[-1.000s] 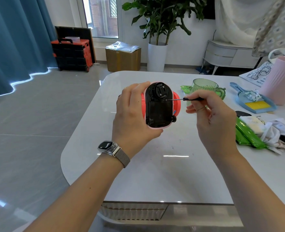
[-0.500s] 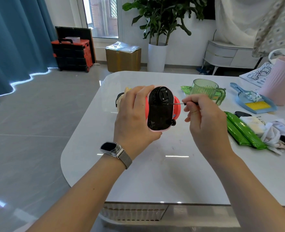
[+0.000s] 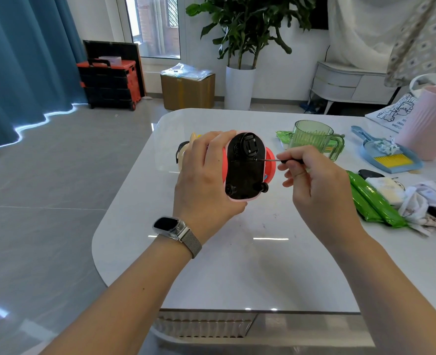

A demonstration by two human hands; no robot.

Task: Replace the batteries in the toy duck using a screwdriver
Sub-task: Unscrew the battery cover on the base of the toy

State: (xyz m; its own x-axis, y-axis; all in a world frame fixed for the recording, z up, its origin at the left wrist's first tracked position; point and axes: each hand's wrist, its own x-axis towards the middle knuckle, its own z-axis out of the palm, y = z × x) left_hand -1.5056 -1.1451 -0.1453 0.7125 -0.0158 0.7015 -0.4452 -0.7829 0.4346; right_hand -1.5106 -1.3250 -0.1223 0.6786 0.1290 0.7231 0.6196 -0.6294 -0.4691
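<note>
My left hand (image 3: pixel 206 180) grips the toy duck (image 3: pixel 245 167) above the white table (image 3: pixel 237 265), with its black underside turned towards me. The base has a pink rim, small black wheels at the bottom and a round fitting at the top. My right hand (image 3: pixel 311 180) pinches a thin black screwdriver (image 3: pixel 281 160). Its metal tip touches the right side of the black base, at the upper edge of the battery cover. The duck's body is mostly hidden behind my left hand.
On the table's right side stand a green plastic cup (image 3: pixel 311 139), a blue dustpan with a yellow brush (image 3: pixel 388 157), green packets (image 3: pixel 370 198), crumpled cloths (image 3: pixel 427 203) and a pink bin (image 3: pixel 429 124). Beyond the table are a potted plant, a cardboard box and a red-black crate.
The duck and both hands have shifted a little lower and to the left of a second ago. The screwdriver tip stays on the base, and more of its shaft shows again after my fingers slid forward.
</note>
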